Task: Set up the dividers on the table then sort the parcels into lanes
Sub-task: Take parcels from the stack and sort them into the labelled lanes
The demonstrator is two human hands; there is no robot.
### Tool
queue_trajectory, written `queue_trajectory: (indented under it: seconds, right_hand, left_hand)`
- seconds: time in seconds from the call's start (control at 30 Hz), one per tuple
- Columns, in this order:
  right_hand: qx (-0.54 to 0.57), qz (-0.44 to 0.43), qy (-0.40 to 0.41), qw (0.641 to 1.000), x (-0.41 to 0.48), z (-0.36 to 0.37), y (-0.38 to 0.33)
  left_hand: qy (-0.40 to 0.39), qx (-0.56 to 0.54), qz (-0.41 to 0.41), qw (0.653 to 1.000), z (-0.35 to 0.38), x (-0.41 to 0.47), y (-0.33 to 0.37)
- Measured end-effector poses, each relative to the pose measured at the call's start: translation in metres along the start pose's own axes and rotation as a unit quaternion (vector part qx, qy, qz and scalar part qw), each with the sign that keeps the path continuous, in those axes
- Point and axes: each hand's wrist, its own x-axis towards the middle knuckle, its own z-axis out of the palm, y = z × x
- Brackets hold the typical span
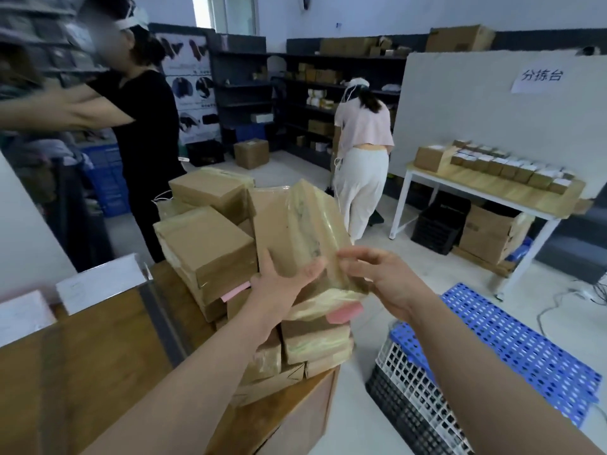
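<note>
A taped brown cardboard parcel (302,231) is tilted up on end above a pile of similar parcels (210,244) stacked on the brown table (98,349). My left hand (282,280) grips its lower left side from beneath. My right hand (377,274) touches the lower right corner with fingers spread. Pink labels (345,312) stick out from parcels under the one I hold. A grey divider strip (161,320) lies across the table, left of the pile.
White boxes (95,280) sit at the table's far left. A blue and white crate (427,372) and a blue pallet (525,343) lie on the floor to the right. One person stands beyond the table, another by the shelves. A white table (492,198) with small boxes stands far right.
</note>
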Motion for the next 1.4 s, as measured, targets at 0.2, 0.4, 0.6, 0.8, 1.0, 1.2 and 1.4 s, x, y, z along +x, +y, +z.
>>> queue_trajectory:
  seconds: [0.2,0.4,0.6,0.8,1.0,1.2,1.4]
  right_hand:
    - [0.046,-0.053,-0.049,0.996,0.011,-0.005,-0.026]
    - [0.033,0.006,-0.132,0.991,0.025,0.011,-0.022]
    - [0.057,0.079,-0.271,0.958,0.015,0.057,-0.022]
    - [0.013,0.046,-0.308,0.95,0.009,0.121,-0.024]
    - [-0.056,0.003,-0.358,0.932,-0.022,0.199,-0.024]
    - [-0.103,-0.017,-0.411,0.905,-0.074,0.297,-0.02]
    - [-0.137,-0.009,-0.443,0.886,-0.137,0.407,-0.009]
  left_hand:
    - [0.021,-0.187,0.004,0.982,0.001,-0.008,0.005]
    - [0.047,-0.411,0.029,0.91,-0.008,-0.039,-0.009]
    - [0.148,-0.458,0.065,0.874,-0.033,-0.074,-0.018]
    - [0.336,-0.228,0.086,0.91,-0.08,-0.115,-0.047]
    - [0.338,-0.187,0.058,0.92,-0.127,-0.164,-0.079]
    - [0.391,-0.171,0.003,0.904,-0.195,-0.227,-0.121]
    - [0.424,-0.207,-0.02,0.881,-0.273,-0.301,-0.176]
